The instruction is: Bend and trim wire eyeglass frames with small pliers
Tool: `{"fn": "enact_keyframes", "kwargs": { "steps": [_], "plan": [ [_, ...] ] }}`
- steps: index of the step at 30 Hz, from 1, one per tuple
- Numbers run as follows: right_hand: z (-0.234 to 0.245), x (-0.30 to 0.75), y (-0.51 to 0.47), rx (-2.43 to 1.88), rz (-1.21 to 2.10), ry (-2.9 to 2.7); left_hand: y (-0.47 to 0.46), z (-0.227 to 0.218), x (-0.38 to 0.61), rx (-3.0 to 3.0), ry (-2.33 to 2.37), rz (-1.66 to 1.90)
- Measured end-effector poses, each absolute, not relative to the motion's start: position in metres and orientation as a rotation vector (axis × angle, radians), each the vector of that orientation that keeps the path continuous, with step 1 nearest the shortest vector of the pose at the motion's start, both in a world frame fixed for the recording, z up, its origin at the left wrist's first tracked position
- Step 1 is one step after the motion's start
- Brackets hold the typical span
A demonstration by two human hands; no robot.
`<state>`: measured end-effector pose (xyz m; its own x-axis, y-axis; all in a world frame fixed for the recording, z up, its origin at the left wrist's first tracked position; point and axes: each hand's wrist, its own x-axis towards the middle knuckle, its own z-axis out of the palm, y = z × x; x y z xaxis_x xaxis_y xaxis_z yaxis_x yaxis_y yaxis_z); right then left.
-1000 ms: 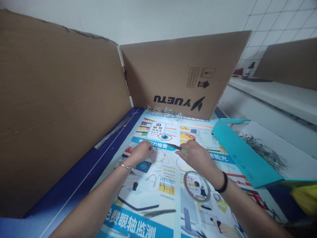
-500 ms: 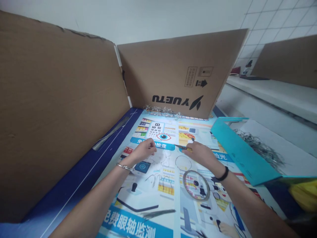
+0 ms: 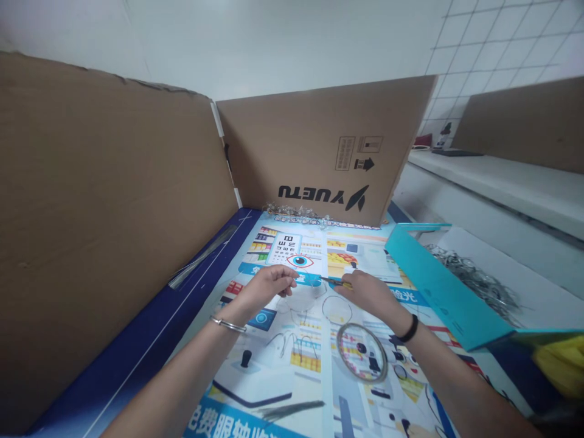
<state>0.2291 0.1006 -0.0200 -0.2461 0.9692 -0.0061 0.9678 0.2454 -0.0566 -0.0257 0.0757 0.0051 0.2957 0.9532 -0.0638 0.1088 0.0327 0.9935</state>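
My left hand is closed in a pinch above the printed poster. A thin wire shows between its fingertips and the tool opposite, though it is very faint. My right hand is wrapped round slim pliers with a yellow handle, their dark tip pointing left at the left fingertips. Beneath the hands lies a thin wire loop. A thicker coil of wire rests nearer me, and bent wire pieces lie to its left. Closer still is a bundle of straight wires.
Cardboard panels stand on the left and at the back. A turquoise box on the right holds tangled wire pieces. Small wire pieces line the back panel; long strips lie at left. A yellow cloth-like thing sits at right.
My left hand has moved slightly right, closer to the pliers' tip. My right hand still grips the pliers. The whole view has shifted slightly, with the scene lower in the frame.
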Motion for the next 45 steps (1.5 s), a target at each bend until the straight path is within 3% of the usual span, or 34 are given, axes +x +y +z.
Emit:
{"fn": "enact_keyframes", "kwargs": {
  "steps": [37, 45],
  "plan": [
    [-0.004, 0.239, 0.099, -1.799, 0.045, -2.537, 0.064, 0.019, -0.016, 1.384, 1.039, 0.976],
    [0.038, 0.24, 0.085, -1.301, 0.566, -2.459, 0.064, 0.018, -0.016, 1.389, 1.07, 1.014]
  ]
}}
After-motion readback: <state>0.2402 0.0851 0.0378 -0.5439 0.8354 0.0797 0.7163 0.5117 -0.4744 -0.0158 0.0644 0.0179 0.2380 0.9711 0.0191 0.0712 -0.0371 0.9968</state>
